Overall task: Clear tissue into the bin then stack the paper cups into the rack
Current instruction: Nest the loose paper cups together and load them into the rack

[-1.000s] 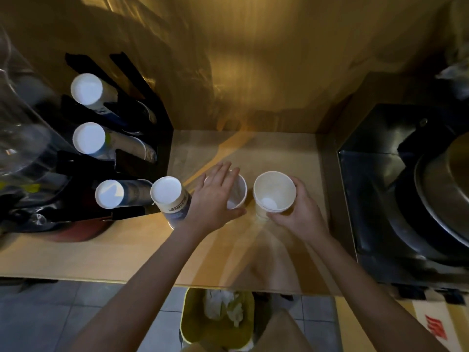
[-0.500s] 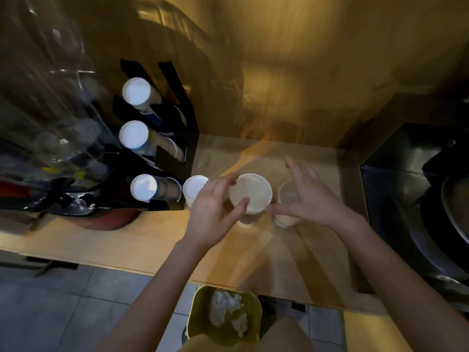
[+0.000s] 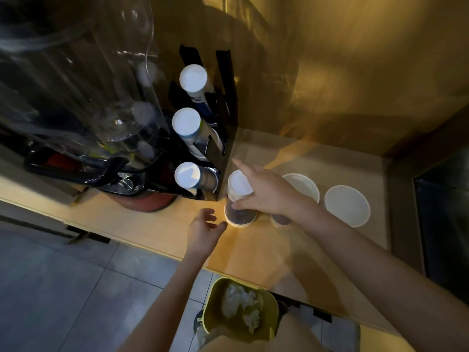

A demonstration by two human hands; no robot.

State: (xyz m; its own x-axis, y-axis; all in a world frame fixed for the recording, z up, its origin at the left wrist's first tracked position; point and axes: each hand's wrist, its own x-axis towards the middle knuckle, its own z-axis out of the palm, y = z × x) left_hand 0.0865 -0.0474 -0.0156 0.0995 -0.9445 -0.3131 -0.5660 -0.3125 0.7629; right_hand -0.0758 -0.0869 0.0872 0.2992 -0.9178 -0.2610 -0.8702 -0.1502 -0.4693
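Note:
An upside-down paper cup stack [image 3: 237, 199] stands on the wooden counter [image 3: 157, 227] just right of the black cup rack [image 3: 223, 118]. My right hand [image 3: 266, 194] wraps around the stack from the right, index finger pointing toward the rack. My left hand [image 3: 204, 228] hovers open just left of the stack's base, holding nothing. Two upright white cups [image 3: 303, 185] [image 3: 346, 205] stand to the right of my right hand. The rack holds three cup stacks [image 3: 193, 78] [image 3: 186, 121] [image 3: 187, 175], bottoms facing me. Crumpled tissue [image 3: 241, 304] lies in the yellow bin [image 3: 271, 308] below the counter.
A clear plastic dispenser [image 3: 76, 72] and a black appliance base [image 3: 83, 166] crowd the counter's left. A dark metal unit [image 3: 444, 224] borders the right. A golden wall [image 3: 330, 59] stands behind. Grey floor tiles [image 3: 63, 288] lie below.
My left hand has let go of the upright cup and dropped back toward the counter edge. My right hand has crossed left from the upright cups onto the upside-down stack by the rack.

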